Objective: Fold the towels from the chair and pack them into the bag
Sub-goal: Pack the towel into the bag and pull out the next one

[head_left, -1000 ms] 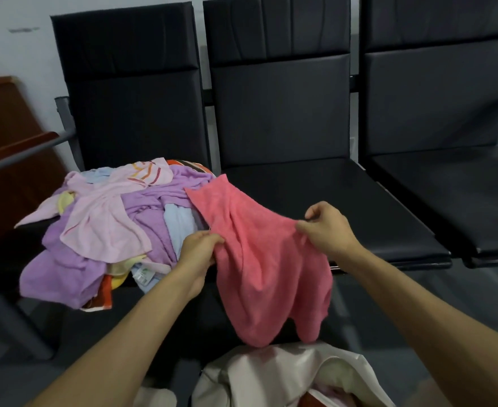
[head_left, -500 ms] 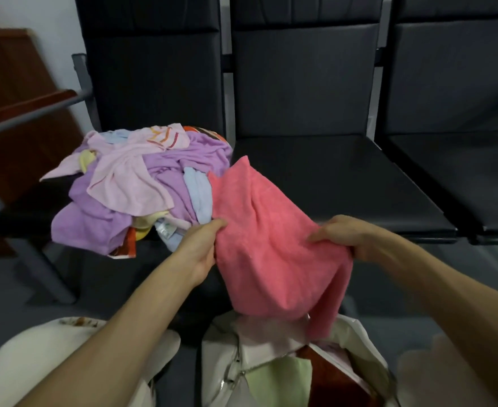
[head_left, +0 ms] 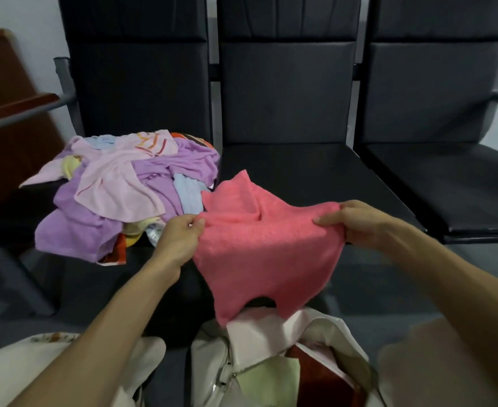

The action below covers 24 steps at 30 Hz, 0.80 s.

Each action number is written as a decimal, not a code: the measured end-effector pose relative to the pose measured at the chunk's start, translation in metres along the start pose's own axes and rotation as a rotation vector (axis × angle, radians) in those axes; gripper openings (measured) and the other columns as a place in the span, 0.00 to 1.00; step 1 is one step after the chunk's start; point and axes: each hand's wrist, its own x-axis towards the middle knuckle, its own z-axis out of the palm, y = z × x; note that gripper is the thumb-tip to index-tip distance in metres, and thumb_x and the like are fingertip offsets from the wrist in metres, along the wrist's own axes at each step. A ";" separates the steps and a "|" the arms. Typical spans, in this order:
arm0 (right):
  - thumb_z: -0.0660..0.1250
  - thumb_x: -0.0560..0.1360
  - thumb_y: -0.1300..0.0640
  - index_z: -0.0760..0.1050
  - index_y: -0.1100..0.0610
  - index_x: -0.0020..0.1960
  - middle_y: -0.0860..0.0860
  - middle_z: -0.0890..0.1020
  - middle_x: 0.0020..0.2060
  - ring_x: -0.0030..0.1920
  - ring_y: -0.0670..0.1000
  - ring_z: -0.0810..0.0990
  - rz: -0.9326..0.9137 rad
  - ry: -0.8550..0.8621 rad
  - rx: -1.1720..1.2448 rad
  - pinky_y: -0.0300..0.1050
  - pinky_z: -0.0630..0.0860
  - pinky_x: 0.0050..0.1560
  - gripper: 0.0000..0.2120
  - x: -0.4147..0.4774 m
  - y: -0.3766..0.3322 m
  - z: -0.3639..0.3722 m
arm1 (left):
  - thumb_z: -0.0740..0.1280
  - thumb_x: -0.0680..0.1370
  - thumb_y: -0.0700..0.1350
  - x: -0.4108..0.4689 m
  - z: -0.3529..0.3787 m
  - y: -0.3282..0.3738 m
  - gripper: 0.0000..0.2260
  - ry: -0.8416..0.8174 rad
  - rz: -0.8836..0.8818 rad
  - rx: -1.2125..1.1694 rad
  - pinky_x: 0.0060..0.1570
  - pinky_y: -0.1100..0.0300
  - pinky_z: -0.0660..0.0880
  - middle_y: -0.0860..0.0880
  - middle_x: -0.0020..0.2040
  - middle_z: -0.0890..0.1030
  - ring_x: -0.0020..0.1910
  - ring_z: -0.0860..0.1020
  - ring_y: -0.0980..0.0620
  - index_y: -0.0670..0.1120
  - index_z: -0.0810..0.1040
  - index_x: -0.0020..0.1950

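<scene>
Clearly soft and light, the pink towel (head_left: pixel 265 248) sags between both hands above the open bag (head_left: pixel 259 327). The left hand (head_left: pixel 180 239) pinches one top corner and the right hand (head_left: pixel 356 221) curls round the other. The corners look the best hold, since the middle droops. More towels (head_left: pixel 118 195) lie heaped on the chair (head_left: pixel 139 89).
</scene>
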 end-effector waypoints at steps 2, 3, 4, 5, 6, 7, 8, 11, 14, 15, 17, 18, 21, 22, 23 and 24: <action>0.74 0.68 0.67 0.77 0.68 0.56 0.61 0.83 0.53 0.55 0.59 0.82 0.023 -0.013 -0.025 0.54 0.77 0.60 0.17 0.002 0.008 -0.007 | 0.61 0.81 0.41 0.000 0.002 0.000 0.09 0.005 0.007 0.053 0.46 0.55 0.71 0.46 0.45 0.81 0.43 0.75 0.49 0.43 0.82 0.50; 0.74 0.68 0.67 0.78 0.68 0.56 0.61 0.83 0.53 0.55 0.59 0.82 0.025 -0.011 -0.039 0.53 0.77 0.60 0.17 0.003 0.010 -0.010 | 0.61 0.82 0.42 0.001 0.003 -0.001 0.10 0.013 0.011 0.078 0.45 0.53 0.72 0.44 0.45 0.81 0.42 0.76 0.49 0.42 0.82 0.52; 0.75 0.67 0.67 0.78 0.67 0.55 0.61 0.83 0.52 0.54 0.59 0.82 0.021 -0.014 -0.056 0.51 0.78 0.58 0.17 0.002 0.011 -0.013 | 0.61 0.82 0.43 0.001 0.003 -0.001 0.10 0.023 0.016 0.098 0.44 0.51 0.73 0.43 0.45 0.81 0.41 0.76 0.48 0.41 0.81 0.53; 0.75 0.67 0.67 0.79 0.67 0.53 0.60 0.84 0.51 0.53 0.58 0.82 0.017 -0.017 -0.079 0.49 0.78 0.55 0.16 0.002 0.011 -0.016 | 0.62 0.81 0.43 0.003 0.002 -0.003 0.10 0.034 0.022 0.108 0.44 0.49 0.74 0.42 0.45 0.81 0.41 0.76 0.48 0.40 0.81 0.53; 0.76 0.66 0.66 0.80 0.65 0.51 0.60 0.84 0.49 0.50 0.57 0.83 0.010 -0.019 -0.129 0.47 0.79 0.52 0.15 0.002 0.010 -0.020 | 0.62 0.81 0.43 0.005 0.000 -0.004 0.10 0.046 0.020 0.108 0.45 0.49 0.75 0.42 0.44 0.81 0.41 0.76 0.48 0.40 0.81 0.53; 0.78 0.65 0.64 0.82 0.63 0.49 0.58 0.85 0.47 0.47 0.56 0.83 -0.001 -0.011 -0.217 0.45 0.78 0.48 0.14 0.002 0.010 -0.025 | 0.62 0.81 0.43 0.006 -0.001 -0.005 0.10 0.057 0.006 0.097 0.46 0.50 0.75 0.43 0.43 0.81 0.41 0.76 0.48 0.40 0.81 0.53; 0.79 0.63 0.62 0.83 0.61 0.47 0.55 0.85 0.43 0.44 0.54 0.82 -0.005 0.006 -0.339 0.43 0.76 0.44 0.14 0.002 0.010 -0.030 | 0.63 0.81 0.42 0.007 -0.003 -0.005 0.09 0.064 -0.011 0.082 0.48 0.50 0.75 0.44 0.43 0.80 0.41 0.76 0.48 0.41 0.81 0.53; 0.81 0.61 0.56 0.82 0.65 0.47 0.54 0.75 0.36 0.39 0.53 0.72 0.047 0.022 -0.619 0.42 0.67 0.36 0.19 0.002 0.016 -0.038 | 0.63 0.81 0.42 0.008 -0.003 -0.006 0.09 0.062 -0.011 0.085 0.50 0.48 0.75 0.46 0.41 0.80 0.41 0.75 0.48 0.40 0.81 0.52; 0.80 0.63 0.53 0.82 0.65 0.45 0.54 0.72 0.35 0.38 0.52 0.69 0.088 0.005 -0.713 0.41 0.67 0.35 0.18 -0.003 0.019 -0.036 | 0.63 0.81 0.43 0.004 0.002 -0.002 0.08 0.048 0.011 0.132 0.49 0.50 0.75 0.44 0.42 0.80 0.41 0.76 0.48 0.43 0.80 0.50; 0.80 0.63 0.52 0.82 0.65 0.44 0.53 0.74 0.35 0.38 0.52 0.71 0.080 -0.006 -0.720 0.42 0.68 0.37 0.18 -0.004 0.019 -0.037 | 0.63 0.81 0.43 0.003 0.003 -0.001 0.07 0.051 0.012 0.133 0.50 0.50 0.75 0.44 0.42 0.80 0.41 0.76 0.48 0.44 0.80 0.49; 0.80 0.64 0.52 0.82 0.62 0.43 0.50 0.80 0.38 0.41 0.50 0.78 0.028 -0.073 -0.639 0.42 0.72 0.44 0.16 -0.007 0.017 -0.041 | 0.63 0.81 0.44 0.003 0.002 0.002 0.07 0.065 0.005 0.106 0.52 0.49 0.76 0.47 0.41 0.80 0.43 0.76 0.48 0.44 0.81 0.51; 0.79 0.65 0.54 0.83 0.62 0.46 0.49 0.84 0.41 0.45 0.50 0.82 -0.009 -0.116 -0.553 0.43 0.74 0.50 0.14 -0.009 0.015 -0.044 | 0.63 0.81 0.44 0.003 0.000 0.004 0.07 0.075 0.001 0.084 0.53 0.48 0.75 0.49 0.41 0.80 0.43 0.76 0.48 0.44 0.80 0.52; 0.74 0.70 0.56 0.81 0.62 0.54 0.53 0.86 0.50 0.53 0.51 0.83 -0.118 -0.132 -0.251 0.45 0.75 0.59 0.15 -0.016 0.012 -0.050 | 0.64 0.80 0.42 0.002 -0.003 0.010 0.04 0.105 -0.029 -0.027 0.53 0.50 0.75 0.52 0.39 0.79 0.40 0.76 0.51 0.47 0.79 0.49; 0.72 0.72 0.55 0.80 0.64 0.55 0.55 0.85 0.51 0.53 0.52 0.83 -0.138 -0.110 -0.156 0.46 0.75 0.59 0.16 -0.017 0.010 -0.050 | 0.65 0.80 0.42 0.002 -0.003 0.011 0.05 0.115 -0.041 -0.072 0.53 0.51 0.75 0.51 0.38 0.79 0.38 0.76 0.52 0.47 0.79 0.47; 0.71 0.74 0.55 0.79 0.65 0.56 0.57 0.85 0.51 0.52 0.53 0.83 -0.150 -0.077 -0.072 0.47 0.76 0.59 0.16 -0.017 0.011 -0.051 | 0.65 0.80 0.41 0.002 -0.004 0.012 0.05 0.122 -0.056 -0.110 0.53 0.51 0.75 0.51 0.38 0.79 0.38 0.75 0.52 0.46 0.79 0.46; 0.69 0.75 0.54 0.79 0.66 0.56 0.58 0.84 0.50 0.50 0.54 0.83 -0.157 -0.043 -0.004 0.49 0.77 0.58 0.16 -0.017 0.010 -0.051 | 0.65 0.80 0.41 0.002 -0.006 0.013 0.05 0.125 -0.071 -0.141 0.53 0.51 0.75 0.50 0.38 0.79 0.38 0.76 0.51 0.46 0.79 0.45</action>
